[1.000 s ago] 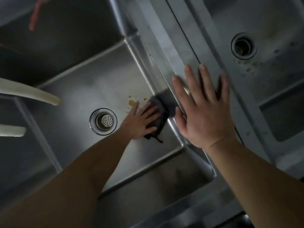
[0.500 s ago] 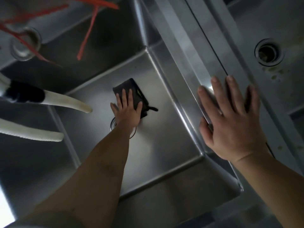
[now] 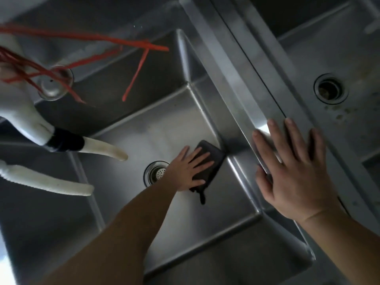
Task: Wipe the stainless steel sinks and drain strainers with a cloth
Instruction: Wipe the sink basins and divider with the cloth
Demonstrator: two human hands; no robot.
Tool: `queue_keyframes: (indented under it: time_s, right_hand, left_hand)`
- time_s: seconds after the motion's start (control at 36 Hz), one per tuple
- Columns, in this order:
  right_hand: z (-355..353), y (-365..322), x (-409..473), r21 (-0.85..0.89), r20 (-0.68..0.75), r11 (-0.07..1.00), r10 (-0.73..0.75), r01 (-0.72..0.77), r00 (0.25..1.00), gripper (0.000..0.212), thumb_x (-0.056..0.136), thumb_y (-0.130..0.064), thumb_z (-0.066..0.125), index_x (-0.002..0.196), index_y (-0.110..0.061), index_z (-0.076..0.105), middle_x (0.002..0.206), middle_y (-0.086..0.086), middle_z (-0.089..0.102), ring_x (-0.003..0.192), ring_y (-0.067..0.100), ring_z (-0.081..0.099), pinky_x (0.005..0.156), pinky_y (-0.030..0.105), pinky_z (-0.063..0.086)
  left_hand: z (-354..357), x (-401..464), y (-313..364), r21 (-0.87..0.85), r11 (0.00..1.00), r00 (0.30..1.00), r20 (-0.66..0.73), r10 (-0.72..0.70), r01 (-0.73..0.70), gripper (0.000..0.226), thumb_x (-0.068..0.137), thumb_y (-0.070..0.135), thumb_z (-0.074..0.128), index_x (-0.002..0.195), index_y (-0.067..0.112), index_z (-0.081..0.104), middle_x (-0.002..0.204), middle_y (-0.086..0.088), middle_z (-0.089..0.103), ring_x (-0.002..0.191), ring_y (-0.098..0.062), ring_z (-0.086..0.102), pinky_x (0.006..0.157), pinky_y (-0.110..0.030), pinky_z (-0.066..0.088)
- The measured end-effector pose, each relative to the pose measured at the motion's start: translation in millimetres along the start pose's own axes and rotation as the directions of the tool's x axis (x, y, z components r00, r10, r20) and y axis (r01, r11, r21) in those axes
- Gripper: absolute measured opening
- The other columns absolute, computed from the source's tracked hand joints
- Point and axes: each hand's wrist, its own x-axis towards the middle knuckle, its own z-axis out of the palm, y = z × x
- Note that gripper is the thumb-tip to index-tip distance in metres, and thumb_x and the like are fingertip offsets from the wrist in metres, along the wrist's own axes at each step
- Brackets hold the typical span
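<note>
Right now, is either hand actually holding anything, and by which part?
Nothing is gripped. The left hand presses flat on the dark cloth, covering its near half; the right hand rests flat on the sink divider rim.

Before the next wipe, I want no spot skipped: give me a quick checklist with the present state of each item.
1. Cloth flat under left hand: ok, straight fingers press it on the sink floor.
2. Right hand braced on the divider rim: ok, palm flat.
3. Strainer in reach: ok, just beside the left hand; wiped or not, cannot tell.
4. Floor stain-free: cannot tell under hand and cloth.
5. Right sink clean: not ok, brownish specks below its drain.
6. Spouts clear of the arm: ok.
</note>
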Motion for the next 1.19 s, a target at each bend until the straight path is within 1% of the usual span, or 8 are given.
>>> queue_keyframes:
  time_s: [0.08,0.19,0.36,0.56,0.78,0.83,0.94,1.19]
  right_hand:
    - [1.4,0.2,-0.5,0.003,-0.023,1.000,-0.009,0.009,1.000,0.063,0.094,-0.038,0.039,0.153,-0.014,0.035,0.162,0.015,0.025,0.148,0.042,0.022,0.113,0.069,0.016]
    - [3.2,0.7,-2.0,0.003,-0.056,1.000,-0.016,0.016,0.998,0.063,0.093,-0.037,0.042,0.152,-0.013,0.037,0.162,0.016,0.025,0.146,0.044,0.026,0.112,0.070,0.018]
    - [2.9,-0.6,-1.1,0.032,-0.079,0.999,-0.020,0.023,0.997,0.063,0.091,-0.035,0.046,0.149,-0.012,0.042,0.160,0.018,0.029,0.144,0.045,0.029,0.110,0.070,0.021]
    - [-1.0,-0.1,-2.4,0.065,-0.040,0.998,-0.001,0.004,0.999,0.062,0.092,-0.036,0.047,0.149,-0.013,0.042,0.160,0.016,0.029,0.146,0.043,0.027,0.110,0.069,0.022]
    - [-1.5,0.1,-2.0,0.071,-0.005,0.997,0.015,-0.014,1.000,0.062,0.094,-0.037,0.044,0.152,-0.016,0.036,0.163,0.014,0.023,0.149,0.041,0.021,0.113,0.068,0.018]
    - [-0.3,0.2,-2.2,0.074,-0.003,0.997,0.019,-0.019,1.000,0.064,0.094,-0.038,0.045,0.153,-0.016,0.034,0.164,0.013,0.021,0.150,0.040,0.019,0.113,0.069,0.017]
    - [1.3,0.7,-2.2,0.079,0.006,0.997,0.015,-0.016,1.000,0.067,0.093,-0.039,0.046,0.155,-0.017,0.031,0.164,0.013,0.019,0.150,0.039,0.017,0.113,0.069,0.017]
    - [-3.1,-0.4,-1.7,0.060,0.085,0.998,0.028,-0.033,0.996,0.070,0.094,-0.041,0.045,0.157,-0.019,0.022,0.166,0.011,0.011,0.152,0.038,0.008,0.113,0.068,0.015]
  left_hand:
    - [-20.4,23.5,-21.7,0.089,0.994,0.994,0.073,-0.075,0.069,0.073,0.092,0.074,0.012,0.154,0.040,-0.010,0.164,0.007,-0.011,0.152,-0.024,-0.014,0.117,-0.060,-0.005]
    - [-48.6,51.7,-53.3,0.048,0.949,0.947,0.072,-0.313,0.310,0.075,0.092,0.075,0.014,0.156,0.039,-0.004,0.166,0.004,-0.008,0.152,-0.023,-0.012,0.116,-0.062,-0.002]
    - [-72.4,81.5,-109.6,-0.323,0.634,0.707,0.211,-0.675,0.702,0.080,0.094,0.072,0.017,0.155,0.031,-0.015,0.163,0.002,-0.021,0.150,-0.028,-0.019,0.116,-0.062,-0.007]
    - [-63.0,64.8,-95.2,-0.345,0.507,0.597,0.245,-0.764,0.790,0.082,0.093,0.073,0.013,0.154,0.028,-0.017,0.163,0.000,-0.023,0.150,-0.027,-0.018,0.117,-0.061,-0.007]
    - [5.2,-22.7,-85.1,-0.430,0.060,0.225,0.345,-0.911,0.901,0.095,0.083,0.080,0.014,0.157,0.024,-0.007,0.166,-0.003,-0.010,0.152,-0.030,-0.006,0.116,-0.065,-0.002]
    - [17.6,-36.2,-74.2,-0.443,0.001,0.180,0.362,-0.915,0.897,0.100,0.078,0.084,0.010,0.157,0.025,-0.008,0.166,-0.003,-0.009,0.152,-0.030,-0.005,0.117,-0.064,-0.003]
    - [31.3,-48.1,-34.9,-0.406,0.002,0.184,0.410,-0.893,0.914,0.106,0.074,0.088,0.006,0.156,0.023,-0.013,0.165,-0.005,-0.011,0.152,-0.030,-0.007,0.117,-0.061,-0.004]
    - [46.4,-49.0,68.3,-0.431,0.266,0.388,0.224,-0.894,0.862,0.090,0.093,0.063,0.032,0.156,0.004,0.010,0.163,-0.021,0.006,0.148,-0.044,0.002,0.119,-0.056,0.007]
